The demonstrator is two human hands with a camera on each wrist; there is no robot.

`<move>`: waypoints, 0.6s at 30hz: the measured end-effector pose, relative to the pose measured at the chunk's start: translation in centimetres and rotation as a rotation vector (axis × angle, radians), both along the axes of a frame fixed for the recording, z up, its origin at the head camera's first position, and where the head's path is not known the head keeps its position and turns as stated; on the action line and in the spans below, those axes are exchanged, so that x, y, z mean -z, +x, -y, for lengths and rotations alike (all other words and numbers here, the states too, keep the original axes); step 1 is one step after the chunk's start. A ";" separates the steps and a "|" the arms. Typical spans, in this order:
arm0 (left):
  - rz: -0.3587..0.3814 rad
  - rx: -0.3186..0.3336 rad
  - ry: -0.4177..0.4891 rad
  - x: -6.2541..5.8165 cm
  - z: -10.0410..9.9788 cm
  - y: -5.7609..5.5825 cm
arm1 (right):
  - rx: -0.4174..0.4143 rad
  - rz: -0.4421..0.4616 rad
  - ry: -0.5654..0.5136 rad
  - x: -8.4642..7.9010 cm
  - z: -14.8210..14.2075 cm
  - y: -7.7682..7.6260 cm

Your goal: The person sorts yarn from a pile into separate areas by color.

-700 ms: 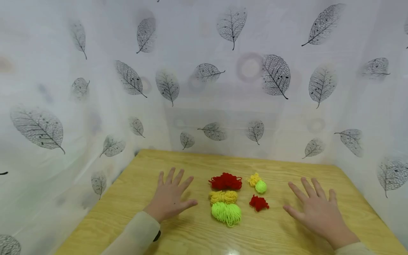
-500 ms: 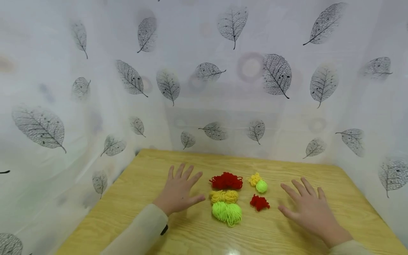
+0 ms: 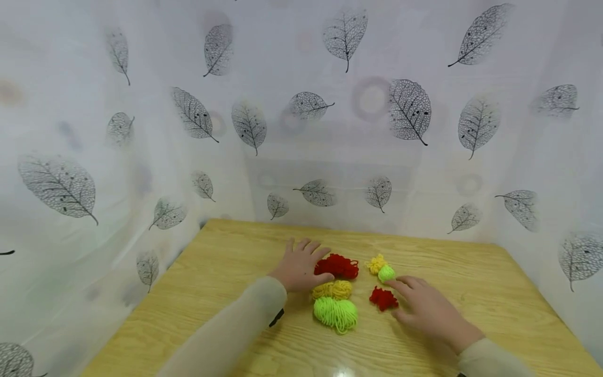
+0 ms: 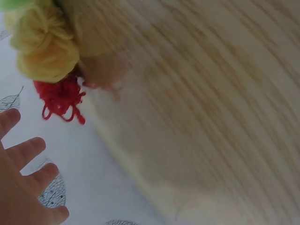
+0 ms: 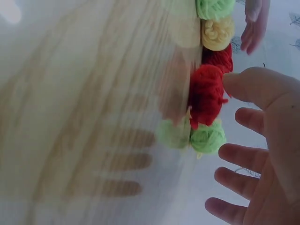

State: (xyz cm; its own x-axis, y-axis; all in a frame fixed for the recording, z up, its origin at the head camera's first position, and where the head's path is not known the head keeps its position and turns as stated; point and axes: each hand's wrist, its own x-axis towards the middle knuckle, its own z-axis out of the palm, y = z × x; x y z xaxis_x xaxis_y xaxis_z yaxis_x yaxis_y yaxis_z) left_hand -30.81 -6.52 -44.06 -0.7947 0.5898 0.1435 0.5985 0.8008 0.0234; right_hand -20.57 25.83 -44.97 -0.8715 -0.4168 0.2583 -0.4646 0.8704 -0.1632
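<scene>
My left hand (image 3: pixel 299 268) hovers with fingers spread at the left end of a large red yarn bundle (image 3: pixel 340 266); whether it touches the yarn I cannot tell. Below that lie a yellow yarn skein (image 3: pixel 335 290) and a bright green skein (image 3: pixel 336 314), in one column. Over on the right, my right hand (image 3: pixel 427 313) reaches in with loosely bent fingers, holding nothing. Its fingertips are beside a small red yarn bundle (image 3: pixel 382 298) and a small green yarn ball (image 3: pixel 386 274). A small yellow yarn bundle (image 3: pixel 376 264) touches the green ball. In the right wrist view, the thumb overlaps the red bundle (image 5: pixel 206 93).
Everything lies on a wood-grain table (image 3: pixel 226 251) with a glossy, reflecting top. A pale curtain (image 3: pixel 301 152) printed with dark leaves hangs behind the table and along both sides.
My left hand has moved right, from beside the yarn to the large red bundle. The right hand has moved left toward the small yarn pieces, its fingers less spread. The yarn stays put.
</scene>
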 end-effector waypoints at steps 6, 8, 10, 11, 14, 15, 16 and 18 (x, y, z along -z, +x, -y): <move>0.052 -0.013 0.005 0.4 -1.2 -1.3 | 0.019 0.077 0.006 0.7 1.2 -0.6; 0.065 -0.020 0.015 0.7 -1.4 -1.7 | 0.030 0.094 0.016 0.8 1.4 -0.8; 0.085 -0.025 0.013 1.0 -1.7 -2.0 | 0.032 0.104 0.023 0.8 1.7 -0.9; 0.098 -0.028 0.014 1.1 -1.8 -2.1 | 0.034 0.108 0.027 0.8 1.8 -0.9; 0.123 -0.035 0.003 1.5 -2.2 -2.4 | 0.024 0.115 0.034 0.8 2.1 -1.0; 0.130 -0.037 0.003 1.6 -2.4 -2.4 | 0.021 0.119 0.033 0.8 2.2 -1.0; 0.132 -0.039 0.004 1.7 -2.5 -2.4 | 0.020 0.124 0.034 0.8 2.3 -1.0; 0.128 -0.038 0.002 1.8 -2.9 -2.5 | 0.017 0.130 0.038 0.7 2.5 -0.9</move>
